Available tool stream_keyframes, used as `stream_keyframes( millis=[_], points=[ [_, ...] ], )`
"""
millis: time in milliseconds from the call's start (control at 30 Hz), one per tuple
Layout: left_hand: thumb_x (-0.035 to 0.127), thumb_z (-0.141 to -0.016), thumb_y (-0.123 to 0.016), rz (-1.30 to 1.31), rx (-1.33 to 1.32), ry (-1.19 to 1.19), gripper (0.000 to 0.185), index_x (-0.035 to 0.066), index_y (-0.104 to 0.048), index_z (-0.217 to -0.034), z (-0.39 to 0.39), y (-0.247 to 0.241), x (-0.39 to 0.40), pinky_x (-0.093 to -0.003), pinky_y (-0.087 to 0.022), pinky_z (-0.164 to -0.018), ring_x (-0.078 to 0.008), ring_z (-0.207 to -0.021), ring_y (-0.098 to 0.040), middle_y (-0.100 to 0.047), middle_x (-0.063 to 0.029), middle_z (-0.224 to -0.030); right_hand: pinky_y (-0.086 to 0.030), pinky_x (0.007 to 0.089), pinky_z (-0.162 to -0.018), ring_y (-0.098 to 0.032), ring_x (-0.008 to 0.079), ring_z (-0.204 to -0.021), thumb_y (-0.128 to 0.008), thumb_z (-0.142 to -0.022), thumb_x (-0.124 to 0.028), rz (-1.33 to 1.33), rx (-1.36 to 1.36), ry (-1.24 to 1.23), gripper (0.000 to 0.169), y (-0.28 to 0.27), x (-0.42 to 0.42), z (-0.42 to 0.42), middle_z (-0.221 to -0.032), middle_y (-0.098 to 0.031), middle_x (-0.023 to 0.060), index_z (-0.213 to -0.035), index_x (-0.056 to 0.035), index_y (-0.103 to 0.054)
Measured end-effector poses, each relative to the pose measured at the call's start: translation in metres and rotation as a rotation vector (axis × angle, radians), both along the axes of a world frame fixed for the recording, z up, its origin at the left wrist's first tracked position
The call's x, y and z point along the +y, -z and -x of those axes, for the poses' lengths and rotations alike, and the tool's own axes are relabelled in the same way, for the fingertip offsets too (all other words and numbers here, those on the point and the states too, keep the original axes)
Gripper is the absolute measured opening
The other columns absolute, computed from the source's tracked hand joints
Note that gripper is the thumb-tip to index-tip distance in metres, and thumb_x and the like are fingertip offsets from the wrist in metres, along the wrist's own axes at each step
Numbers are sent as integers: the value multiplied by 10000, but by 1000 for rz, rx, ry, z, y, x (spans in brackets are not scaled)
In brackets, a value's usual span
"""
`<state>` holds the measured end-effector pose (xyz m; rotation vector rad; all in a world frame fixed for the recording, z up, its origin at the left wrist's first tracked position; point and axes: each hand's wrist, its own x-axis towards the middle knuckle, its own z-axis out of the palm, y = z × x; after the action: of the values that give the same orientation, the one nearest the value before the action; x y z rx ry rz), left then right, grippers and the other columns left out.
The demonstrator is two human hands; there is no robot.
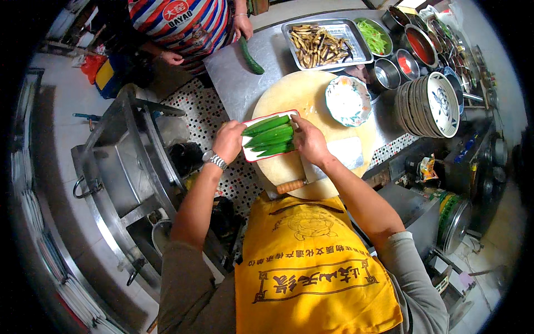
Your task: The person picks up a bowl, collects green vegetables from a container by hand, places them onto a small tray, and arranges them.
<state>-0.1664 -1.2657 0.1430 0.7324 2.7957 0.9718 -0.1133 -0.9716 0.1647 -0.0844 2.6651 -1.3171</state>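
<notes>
A white rectangular plate with a red rim (250, 157) carries several long pieces of cut cucumber (271, 137). My left hand (228, 141) grips the plate's left end, thumb near the rim. At the other end my right hand (309, 140) is on the plate's edge, its fingers against the ends of the cucumber. Under the plate and my right forearm lies a round wooden chopping board (283, 94). A cleaver rests on it, its broad blade (346, 153) partly hidden by my right arm and its wooden handle (291, 186) near the board's front edge. A patterned bowl (348, 101) stands at the board's right.
Across the metal table (225, 62) stands a person in a striped apron, one hand near a whole cucumber (251, 58). Behind the board are a tray of eggplant strips (321, 46) and a bowl of green slices (371, 36). Stacked bowls (421, 106) and metal pots (386, 74) stand right.
</notes>
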Motion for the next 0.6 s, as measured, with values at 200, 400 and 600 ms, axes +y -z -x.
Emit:
stream_keyframes(
  millis=[200, 400, 600],
  points=[
    [-24, -841, -573, 61, 78, 166, 266, 32, -688, -1074, 14, -6, 10, -455, -518, -870, -380, -969, -621, -649, -151, -968, -567, 403, -924, -698, 345, -1036, -606, -804, 73, -9, 14, 36, 655, 0, -2, -12, -1287, -638, 229, -1444, -39, -520],
    [-54, -793, -590, 80, 35, 225, 333, 26, -673, -1106, 23, -11, 19, -449, -511, -906, -382, -997, -616, -653, -154, -1015, -547, 419, -959, -675, 367, -1092, -600, -803, 64, 15, -16, 73, 620, -9, -3, -12, -1273, -648, 232, -1412, -39, -545],
    [90, -767, -717, -29, -98, 196, 544, 18, -597, -1292, 19, -46, 15, -459, -453, -1054, -394, -1217, -553, -602, -196, -1257, -508, 461, -1024, -636, 415, -1141, -612, -786, 48, 13, 0, 52, 608, -11, -3, -5, -1281, -649, 230, -1387, -35, -568]
  ],
)
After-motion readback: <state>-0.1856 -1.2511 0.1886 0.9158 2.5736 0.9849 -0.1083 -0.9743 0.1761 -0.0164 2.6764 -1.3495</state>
